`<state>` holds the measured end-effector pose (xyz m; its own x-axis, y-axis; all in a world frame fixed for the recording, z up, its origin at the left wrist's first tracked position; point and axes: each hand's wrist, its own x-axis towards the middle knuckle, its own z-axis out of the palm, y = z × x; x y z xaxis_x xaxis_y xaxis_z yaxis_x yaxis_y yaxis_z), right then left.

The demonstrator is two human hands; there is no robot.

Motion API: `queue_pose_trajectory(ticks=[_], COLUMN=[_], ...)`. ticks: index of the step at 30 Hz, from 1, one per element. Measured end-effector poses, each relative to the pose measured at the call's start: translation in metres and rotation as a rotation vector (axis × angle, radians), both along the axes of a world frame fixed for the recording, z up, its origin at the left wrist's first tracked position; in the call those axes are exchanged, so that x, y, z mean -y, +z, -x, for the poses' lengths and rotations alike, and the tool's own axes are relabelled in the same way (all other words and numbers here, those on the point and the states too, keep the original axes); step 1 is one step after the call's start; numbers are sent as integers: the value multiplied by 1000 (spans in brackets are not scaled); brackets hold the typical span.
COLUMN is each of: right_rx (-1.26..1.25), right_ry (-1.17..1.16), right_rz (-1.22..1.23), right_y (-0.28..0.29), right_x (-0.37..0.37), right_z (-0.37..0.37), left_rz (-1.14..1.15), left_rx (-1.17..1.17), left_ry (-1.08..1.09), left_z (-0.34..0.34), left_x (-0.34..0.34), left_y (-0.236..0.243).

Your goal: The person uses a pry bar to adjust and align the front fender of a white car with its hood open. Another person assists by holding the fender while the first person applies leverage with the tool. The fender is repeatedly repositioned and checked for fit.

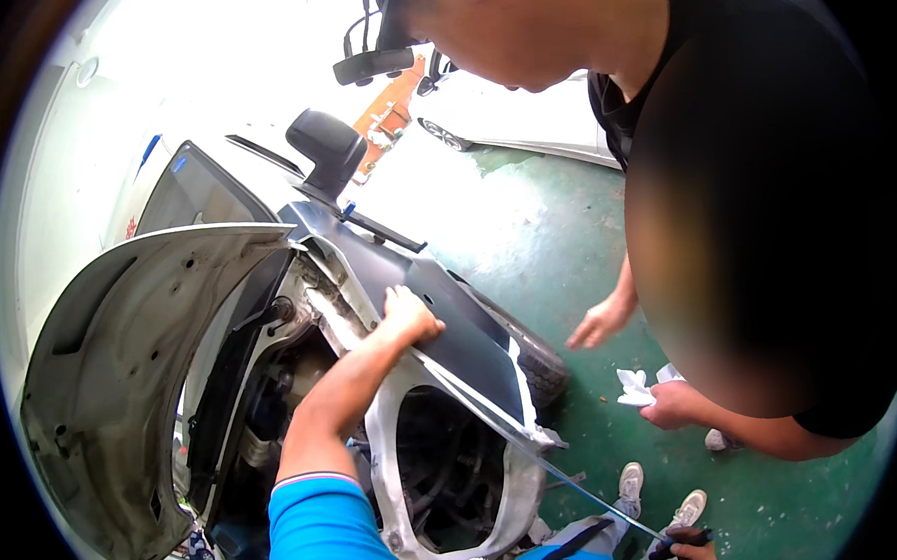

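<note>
My left hand (410,317) is on the dark grey front fender (460,315) of a car, near its inner edge. Its fingers are bent over the panel, and the fingertips are partly hidden. At the lower right my right hand (695,552) is closed around the black handle of a long, thin metal pry bar (590,494). The bar's shaft slants up and left to the front of the fender; where its tip ends is hard to make out. Below the fender, the pale headlight frame (379,438) surrounds a dark opening.
The raised hood (158,378) stands on the left beside the exposed engine bay. At the right a co-worker in a black top (764,166) leans in, one hand lowered, the other holding a crumpled white cloth (634,387). A tire (537,361) and a side mirror (327,150) flank the fender.
</note>
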<state>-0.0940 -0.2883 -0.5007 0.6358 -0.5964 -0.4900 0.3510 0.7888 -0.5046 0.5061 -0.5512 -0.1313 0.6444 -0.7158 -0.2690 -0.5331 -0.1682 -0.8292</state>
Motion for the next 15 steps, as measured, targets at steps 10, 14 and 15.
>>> queue_pose_trajectory(ticks=[10, 14, 15], right_rx=[-128, -145, -122], right_ry=[-39, -10, 8], right_rz=[-28, 26, 22], right_y=[19, 14, 13], right_x=[8, 9, 11], right_z=[6, 7, 8], left_rz=[90, 37, 40], left_rx=[232, 178, 174], left_ry=[210, 226, 223], left_z=[-104, -69, -71], left_x=[71, 67, 61], left_y=[24, 14, 3])
